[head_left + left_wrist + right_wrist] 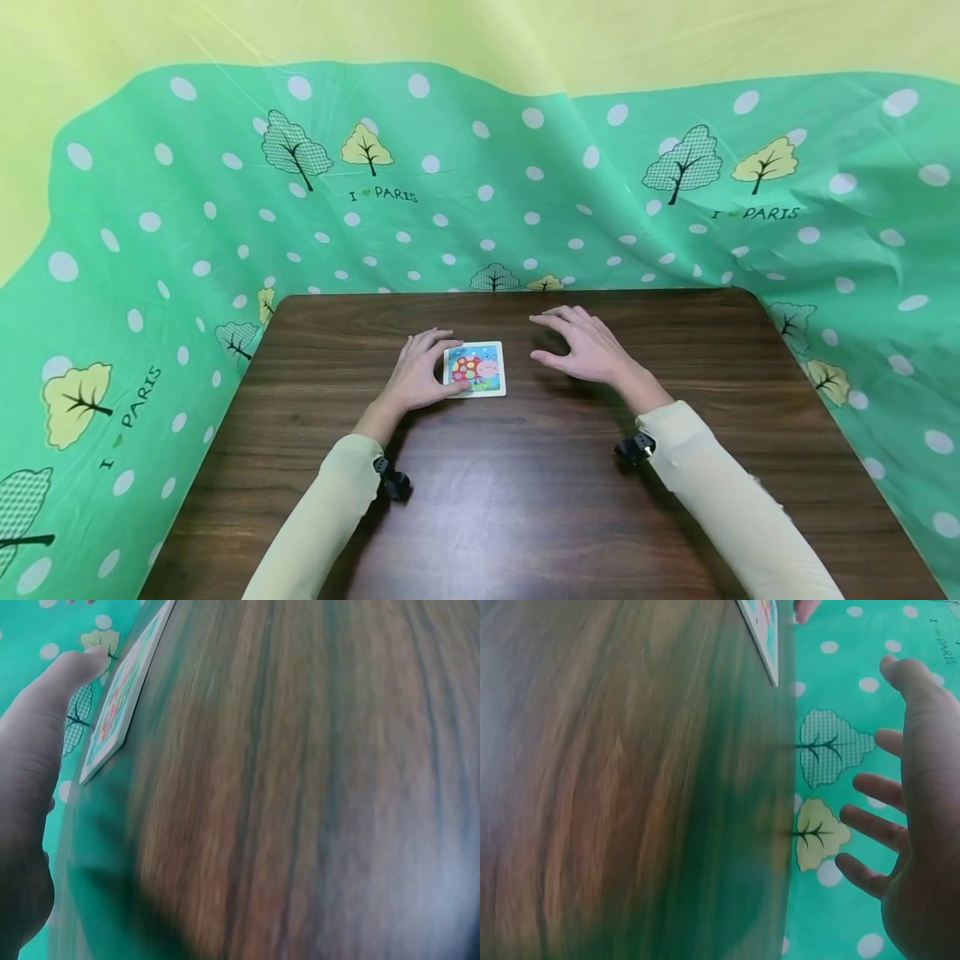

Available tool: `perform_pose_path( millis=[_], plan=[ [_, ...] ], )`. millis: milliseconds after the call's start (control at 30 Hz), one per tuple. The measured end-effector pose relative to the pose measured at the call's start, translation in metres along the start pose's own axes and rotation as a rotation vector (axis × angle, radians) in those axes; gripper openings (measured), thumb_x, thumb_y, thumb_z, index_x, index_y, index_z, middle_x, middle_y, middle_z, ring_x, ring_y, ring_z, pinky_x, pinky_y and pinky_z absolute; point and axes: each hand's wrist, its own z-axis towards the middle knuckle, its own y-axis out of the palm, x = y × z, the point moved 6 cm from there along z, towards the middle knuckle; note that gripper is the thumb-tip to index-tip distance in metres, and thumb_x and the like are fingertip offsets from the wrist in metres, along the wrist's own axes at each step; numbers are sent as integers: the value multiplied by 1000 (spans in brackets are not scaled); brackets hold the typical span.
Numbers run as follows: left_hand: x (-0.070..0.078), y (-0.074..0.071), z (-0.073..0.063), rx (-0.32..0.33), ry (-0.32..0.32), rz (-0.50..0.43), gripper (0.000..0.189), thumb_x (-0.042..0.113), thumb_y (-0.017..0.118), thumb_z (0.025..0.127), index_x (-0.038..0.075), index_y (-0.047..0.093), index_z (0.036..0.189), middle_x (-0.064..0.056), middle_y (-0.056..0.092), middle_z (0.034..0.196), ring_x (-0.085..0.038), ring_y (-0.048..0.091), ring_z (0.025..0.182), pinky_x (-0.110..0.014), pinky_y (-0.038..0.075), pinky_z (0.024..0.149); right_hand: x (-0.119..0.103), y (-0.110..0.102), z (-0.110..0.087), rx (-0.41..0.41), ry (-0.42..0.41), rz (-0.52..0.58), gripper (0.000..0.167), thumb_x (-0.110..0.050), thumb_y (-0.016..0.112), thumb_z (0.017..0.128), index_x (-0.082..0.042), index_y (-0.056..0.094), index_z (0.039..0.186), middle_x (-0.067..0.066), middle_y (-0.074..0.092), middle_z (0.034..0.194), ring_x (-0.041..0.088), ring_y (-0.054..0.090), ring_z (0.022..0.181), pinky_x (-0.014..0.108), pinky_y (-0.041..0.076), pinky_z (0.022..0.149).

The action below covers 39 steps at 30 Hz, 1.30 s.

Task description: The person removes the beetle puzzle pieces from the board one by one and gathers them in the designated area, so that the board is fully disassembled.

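A small square picture card (487, 367) with a pale border and a red spotted ladybird lies on the wooden table. My left hand (420, 373) is at its left side, thumb and index finger spread apart. The index fingertip is right at the card's upper left corner, and the thumb overlaps its lower left part. In the left wrist view the thumb (64, 679) extends beside the card (124, 701), seen edge-on. My right hand (585, 343) is held to the right of the card, apart from it, with nothing in it. Its fingers (874, 825) are spread and relaxed in the right wrist view.
The dark wooden table (495, 517) has rounded far corners. Behind it and along both sides hangs a green and yellow cloth (450, 183) with white dots and printed trees. Small black cameras (393, 482) are strapped at both wrists.
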Motion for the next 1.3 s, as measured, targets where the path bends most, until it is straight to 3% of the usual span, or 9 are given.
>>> perform_pose_path(
  millis=[167,300,500,733,1000,1300],
  plan=[
    [4,2,4,29,1,-22,80,55,91,84,18,69,151,-13,58,164,-39,49,156,-70,30,136,-7,6,6,7,4,38,69,-55,77,102,-25,62,162,13,66,154,37,59,139,67,53,109],
    [7,4,9,39,-10,-40,82,56,92,83,18,69,152,-13,57,163,-40,48,154,-70,29,135,-13,13,12,0,10,55,66,-53,77,103,-24,63,160,13,67,152,37,59,139,68,52,112],
    [9,10,15,14,-21,-47,82,55,93,84,19,68,153,-13,55,164,-39,47,155,-73,21,139,-19,27,18,-16,26,100,62,-51,76,104,-22,65,158,13,67,151,38,59,139,68,52,112],
    [9,16,18,3,-23,-46,81,55,95,82,18,70,150,-12,57,160,-38,49,152,-67,31,136,-24,45,25,-12,9,142,57,-45,77,105,-20,68,155,13,69,144,35,59,130,61,54,104],
    [8,21,17,-13,-39,-16,83,60,94,83,16,72,150,-11,58,158,-37,49,151,-66,33,135,-29,59,29,-37,20,204,52,-40,79,104,-17,71,151,16,69,140,34,55,122,54,50,100],
    [8,24,16,-19,-27,-35,81,56,95,81,15,74,148,-12,58,158,-38,49,149,-66,34,133,-18,83,36,-34,-18,235,53,-56,73,106,-22,74,147,16,66,131,33,52,114,45,45,92]
  ],
)
